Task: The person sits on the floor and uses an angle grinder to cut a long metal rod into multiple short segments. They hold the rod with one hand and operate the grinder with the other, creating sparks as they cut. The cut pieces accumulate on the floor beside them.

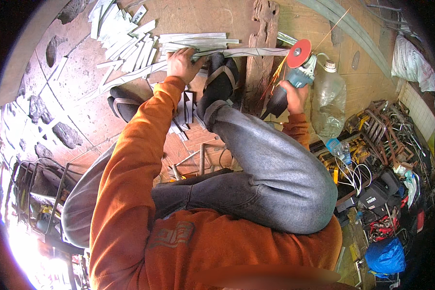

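Note:
My left hand (182,64) presses down on a long thin metal strip (237,51) lying across a rough wooden block (262,53). My right foot in a sandal (221,79) also rests on the strip beside that hand. My right hand (294,95) grips an angle grinder (295,77) with a red disc (298,52). The disc meets the strip's right end, and sparks (275,77) fly down from it. Orange sleeves cover both arms, and grey jeans cover my bent knee.
A pile of cut metal strips (125,36) lies on the tiled floor at upper left. A clear plastic bottle (329,96) stands right of the grinder. Tools, cables and metal frames (382,135) crowd the right side. My other sandal (123,104) is at left.

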A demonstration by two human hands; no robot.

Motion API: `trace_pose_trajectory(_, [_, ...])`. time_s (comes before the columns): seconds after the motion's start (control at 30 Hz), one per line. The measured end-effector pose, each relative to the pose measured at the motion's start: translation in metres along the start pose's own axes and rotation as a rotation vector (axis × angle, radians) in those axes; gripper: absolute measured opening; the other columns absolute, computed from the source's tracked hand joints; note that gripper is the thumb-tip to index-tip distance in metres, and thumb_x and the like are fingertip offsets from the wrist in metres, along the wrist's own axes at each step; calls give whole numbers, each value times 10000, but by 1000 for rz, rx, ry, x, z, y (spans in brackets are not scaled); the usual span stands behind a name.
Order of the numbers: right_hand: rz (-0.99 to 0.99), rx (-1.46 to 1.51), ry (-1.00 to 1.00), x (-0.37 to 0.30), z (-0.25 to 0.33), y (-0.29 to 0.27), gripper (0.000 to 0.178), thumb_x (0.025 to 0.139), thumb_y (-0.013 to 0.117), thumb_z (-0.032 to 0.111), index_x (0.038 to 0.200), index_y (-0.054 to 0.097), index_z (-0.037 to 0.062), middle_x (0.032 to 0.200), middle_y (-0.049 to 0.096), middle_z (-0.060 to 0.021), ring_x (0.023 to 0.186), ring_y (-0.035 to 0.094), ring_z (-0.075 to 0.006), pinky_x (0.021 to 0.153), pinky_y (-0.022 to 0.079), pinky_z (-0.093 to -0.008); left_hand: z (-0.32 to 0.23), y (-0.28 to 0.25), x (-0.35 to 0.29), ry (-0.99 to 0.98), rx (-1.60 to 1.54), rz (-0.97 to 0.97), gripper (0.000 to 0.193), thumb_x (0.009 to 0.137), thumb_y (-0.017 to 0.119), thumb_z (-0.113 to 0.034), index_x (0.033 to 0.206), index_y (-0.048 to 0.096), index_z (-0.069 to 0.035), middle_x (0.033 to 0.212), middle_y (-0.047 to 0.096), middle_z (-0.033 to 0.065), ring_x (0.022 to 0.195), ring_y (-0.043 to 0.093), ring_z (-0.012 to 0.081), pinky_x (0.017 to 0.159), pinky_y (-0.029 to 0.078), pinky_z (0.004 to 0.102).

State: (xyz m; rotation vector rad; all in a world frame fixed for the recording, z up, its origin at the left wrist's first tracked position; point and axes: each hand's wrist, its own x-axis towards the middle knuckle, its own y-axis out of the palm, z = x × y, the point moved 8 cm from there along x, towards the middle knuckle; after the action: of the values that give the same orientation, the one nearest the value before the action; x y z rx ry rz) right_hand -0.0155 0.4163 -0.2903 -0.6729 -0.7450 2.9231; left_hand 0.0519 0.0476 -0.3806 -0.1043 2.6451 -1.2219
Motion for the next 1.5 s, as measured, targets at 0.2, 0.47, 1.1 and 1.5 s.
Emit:
trace_pose_trajectory(0.2, [1, -120, 81, 6, 0, -1, 402, 639, 791, 59, 989, 596, 35, 891, 616, -11, 797, 588, -142, 730, 477, -313, 0, -1, 0, 1, -4, 0, 361, 772, 693, -415, 926, 671, -88, 927, 688, 80, 920, 648, 271, 830, 389, 435])
trace_pose_trajectory(0.47, [10, 47, 44, 5, -20, 1, 435, 638, 777, 34, 1032, 593, 40, 946, 603, -9, 828, 581, -138, 748, 474, -296, 0, -2, -1, 4, -9, -50, 338, 763, 702, -393, 906, 669, -88, 907, 682, 77, 903, 646, 279, 825, 387, 438])
trace_pose_trajectory(1.1, [117, 115, -15, -17, -19, 8, 317, 682, 760, 29, 960, 611, 62, 897, 606, 6, 795, 578, -129, 717, 475, -302, 0, -1, 0, -18, -32, 0, 361, 777, 695, -423, 909, 671, -88, 930, 686, 85, 921, 643, 278, 842, 379, 448])
trace_pose_trajectory(1.5, [34, -37, -45, -25, -22, 2, 443, 704, 772, 52, 1094, 560, 45, 977, 586, 1, 842, 559, -135, 746, 478, -320, 0, -2, -1, -17, -9, 3, 389, 787, 687, -442, 946, 686, -87, 955, 694, 101, 933, 646, 290, 858, 376, 444])
